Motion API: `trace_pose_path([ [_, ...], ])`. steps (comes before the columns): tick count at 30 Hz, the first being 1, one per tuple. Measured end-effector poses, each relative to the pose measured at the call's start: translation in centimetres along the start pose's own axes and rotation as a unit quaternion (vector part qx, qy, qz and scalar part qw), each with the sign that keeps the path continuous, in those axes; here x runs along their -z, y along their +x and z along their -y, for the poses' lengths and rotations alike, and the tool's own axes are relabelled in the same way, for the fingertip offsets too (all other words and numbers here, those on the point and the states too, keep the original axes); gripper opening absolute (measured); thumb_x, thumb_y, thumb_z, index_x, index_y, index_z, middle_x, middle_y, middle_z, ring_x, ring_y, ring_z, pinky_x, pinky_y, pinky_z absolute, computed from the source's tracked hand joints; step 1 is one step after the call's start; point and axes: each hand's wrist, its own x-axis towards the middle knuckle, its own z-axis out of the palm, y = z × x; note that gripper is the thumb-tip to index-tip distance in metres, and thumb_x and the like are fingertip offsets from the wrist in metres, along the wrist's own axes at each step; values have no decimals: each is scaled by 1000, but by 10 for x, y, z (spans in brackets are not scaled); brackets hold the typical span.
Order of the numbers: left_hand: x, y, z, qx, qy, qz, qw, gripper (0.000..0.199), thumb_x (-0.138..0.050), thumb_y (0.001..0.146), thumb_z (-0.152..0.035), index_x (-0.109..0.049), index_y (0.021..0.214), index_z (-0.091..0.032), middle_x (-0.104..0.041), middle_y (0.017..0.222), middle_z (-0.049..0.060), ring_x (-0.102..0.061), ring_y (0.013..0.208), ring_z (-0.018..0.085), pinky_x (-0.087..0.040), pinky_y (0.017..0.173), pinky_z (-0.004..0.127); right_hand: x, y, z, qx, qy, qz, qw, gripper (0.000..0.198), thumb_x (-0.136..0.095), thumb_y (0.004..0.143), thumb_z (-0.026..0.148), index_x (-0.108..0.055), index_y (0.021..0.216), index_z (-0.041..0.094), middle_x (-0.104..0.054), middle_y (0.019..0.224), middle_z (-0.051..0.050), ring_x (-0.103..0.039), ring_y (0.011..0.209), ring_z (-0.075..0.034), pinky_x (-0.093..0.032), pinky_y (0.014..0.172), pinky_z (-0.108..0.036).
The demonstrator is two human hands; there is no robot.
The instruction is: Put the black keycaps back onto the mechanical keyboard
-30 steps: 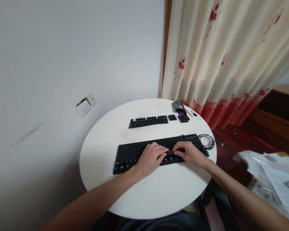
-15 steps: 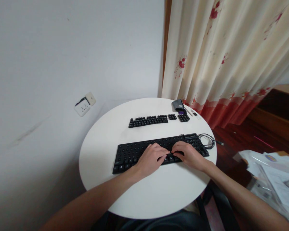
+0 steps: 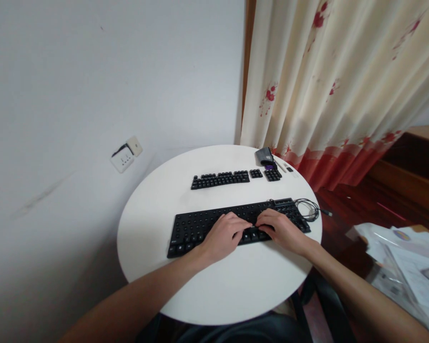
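Observation:
A black keyboard (image 3: 196, 228) lies slightly slanted on the round white table. Most of its upper rows show bare key posts, while keycaps sit along its front row. My left hand (image 3: 225, 234) rests over the middle of the keyboard, fingers bent together and tips pointing right. Facing it from the right, my right hand (image 3: 278, 227) has curled fingers with the thumb tucked close. Their fingertips nearly meet above the lower rows; whatever small piece is between them is too small and covered to make out. Behind the keyboard lie loose black keycaps (image 3: 221, 179), grouped in rows.
The white table (image 3: 207, 290) stands by a wall with a socket (image 3: 122, 159). Smaller keycap groups (image 3: 272, 175), a dark grey pouch (image 3: 263, 156) and small items lie at the back right. A coiled cable (image 3: 307, 209) reaches the right edge. Plastic bags (image 3: 411, 262) lie beyond.
My right hand has shifted very slightly right and up, widening the small gap between the fingertips. My left hand and the keyboard look nearly unchanged.

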Motion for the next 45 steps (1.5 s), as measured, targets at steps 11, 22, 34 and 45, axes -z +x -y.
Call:
trace_pose_path([
  [11, 2, 0, 0, -15, 24, 28, 999, 38, -47, 92, -6, -71, 114, -26, -71, 116, -3, -57, 103, 19, -41, 93, 38, 0, 0, 8, 23, -48, 16, 998, 20, -55, 90, 7, -72, 92, 17, -67, 96, -9, -61, 90, -20, -52, 80, -32],
  [22, 0, -4, -5, -15, 145, 58, 988, 35, -50, 93, -8, -70, 114, -27, -64, 122, 2, -50, 112, 21, -42, 94, 38, 0, -11, 7, 36, -97, 22, 994, 53, -44, 73, -11, -72, 105, 22, -64, 107, -7, -56, 99, -21, -49, 84, -35],
  [34, 2, -2, -20, -29, 159, 67, 985, 30, -44, 99, -23, -61, 124, -20, -65, 120, 4, -51, 109, 22, -41, 92, 39, -5, -22, 0, 13, -115, -32, 993, 50, -46, 77, -8, -71, 109, 21, -66, 108, -8, -56, 97, -22, -47, 84, -38],
  [45, 0, -1, -22, -15, 161, 73, 984, 28, -46, 99, -28, -62, 121, -22, -65, 120, 4, -51, 111, 22, -41, 96, 42, -9, -24, 0, -4, -123, -23, 992, 49, -50, 74, -10, -72, 106, 21, -66, 106, -8, -55, 99, -23, -47, 84, -38],
])
